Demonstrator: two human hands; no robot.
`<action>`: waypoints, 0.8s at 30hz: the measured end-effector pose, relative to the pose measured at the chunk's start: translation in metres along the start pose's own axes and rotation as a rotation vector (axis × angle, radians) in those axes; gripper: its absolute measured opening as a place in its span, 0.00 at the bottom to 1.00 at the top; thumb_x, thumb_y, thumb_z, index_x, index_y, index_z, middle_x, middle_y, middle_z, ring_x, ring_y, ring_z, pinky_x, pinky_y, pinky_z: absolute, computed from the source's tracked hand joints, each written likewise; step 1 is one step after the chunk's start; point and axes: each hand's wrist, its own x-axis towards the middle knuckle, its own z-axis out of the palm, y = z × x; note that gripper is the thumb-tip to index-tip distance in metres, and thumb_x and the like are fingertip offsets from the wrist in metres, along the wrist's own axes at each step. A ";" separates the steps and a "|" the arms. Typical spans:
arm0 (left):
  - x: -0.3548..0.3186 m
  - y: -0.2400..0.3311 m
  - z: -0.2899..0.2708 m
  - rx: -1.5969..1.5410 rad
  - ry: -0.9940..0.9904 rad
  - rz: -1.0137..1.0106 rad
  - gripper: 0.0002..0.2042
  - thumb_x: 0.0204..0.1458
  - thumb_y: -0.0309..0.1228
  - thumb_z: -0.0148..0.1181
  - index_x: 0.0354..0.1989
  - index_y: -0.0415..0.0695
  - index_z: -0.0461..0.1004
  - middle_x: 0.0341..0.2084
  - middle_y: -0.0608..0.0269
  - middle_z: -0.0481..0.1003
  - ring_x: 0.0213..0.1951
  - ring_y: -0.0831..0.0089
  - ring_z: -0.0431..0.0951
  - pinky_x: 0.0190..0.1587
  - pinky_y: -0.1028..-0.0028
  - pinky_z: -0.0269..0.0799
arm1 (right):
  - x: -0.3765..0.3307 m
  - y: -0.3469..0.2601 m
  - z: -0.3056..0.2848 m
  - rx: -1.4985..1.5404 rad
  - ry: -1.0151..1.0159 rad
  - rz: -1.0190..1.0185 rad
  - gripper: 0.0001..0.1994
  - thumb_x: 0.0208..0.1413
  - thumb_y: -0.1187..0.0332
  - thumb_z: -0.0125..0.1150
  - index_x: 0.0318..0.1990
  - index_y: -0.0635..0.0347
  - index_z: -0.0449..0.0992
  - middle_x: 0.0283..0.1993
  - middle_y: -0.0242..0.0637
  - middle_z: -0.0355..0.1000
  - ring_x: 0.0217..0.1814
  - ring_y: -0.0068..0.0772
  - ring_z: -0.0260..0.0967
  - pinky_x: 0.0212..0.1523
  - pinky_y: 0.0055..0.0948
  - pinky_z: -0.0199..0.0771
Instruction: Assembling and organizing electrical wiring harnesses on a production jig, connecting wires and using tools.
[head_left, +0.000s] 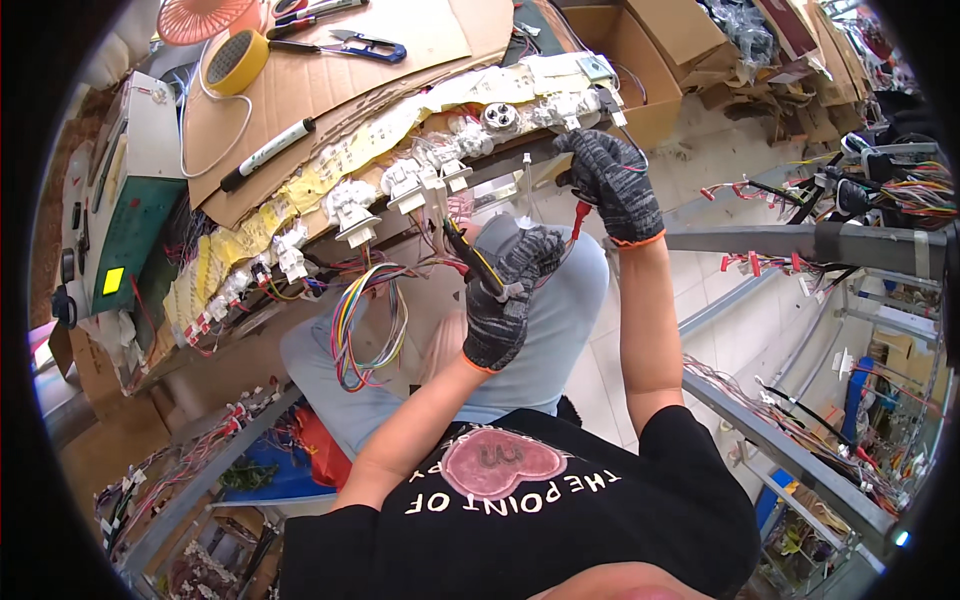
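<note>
Dark grey gloves with orange cuffs cover both my hands. My left hand, low over my lap, is closed round a bundle of wires; a black-and-yellow sleeved wire runs into it, and a small white connector shows at its fingers. Higher and to the right, my right hand is closed at the board's edge. A wire with a red sleeve hangs from its fingers toward the left hand. White connector housings line the board's near edge. A coil of multicoloured wires hangs left of my left hand.
On the cardboard lie a marker, thread snips and a yellow tape roll. A green-and-white test box stands left. A grey metal bar and wire-hung racks flank me at right.
</note>
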 end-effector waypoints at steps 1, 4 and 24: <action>0.000 -0.001 0.000 0.002 0.006 0.011 0.17 0.56 0.20 0.40 0.54 0.31 0.59 0.49 0.48 0.67 0.51 0.61 0.68 0.57 0.63 0.61 | -0.001 -0.003 0.001 -0.032 0.007 0.009 0.11 0.54 0.65 0.52 0.34 0.63 0.76 0.17 0.24 0.61 0.17 0.14 0.55 0.21 0.17 0.63; 0.001 0.005 0.000 0.058 0.007 -0.006 0.16 0.56 0.19 0.40 0.53 0.32 0.61 0.47 0.48 0.68 0.50 0.61 0.69 0.55 0.64 0.63 | 0.000 -0.006 0.000 -0.072 0.012 0.022 0.12 0.54 0.65 0.52 0.34 0.66 0.75 0.16 0.26 0.60 0.17 0.15 0.56 0.23 0.21 0.68; 0.021 -0.017 0.002 -0.044 -0.035 -0.076 0.21 0.56 0.33 0.47 0.54 0.31 0.59 0.48 0.49 0.68 0.48 0.59 0.70 0.54 0.64 0.64 | -0.007 0.010 0.015 0.010 0.007 0.026 0.10 0.47 0.73 0.61 0.38 0.65 0.75 0.34 0.35 0.74 0.35 0.22 0.70 0.39 0.22 0.69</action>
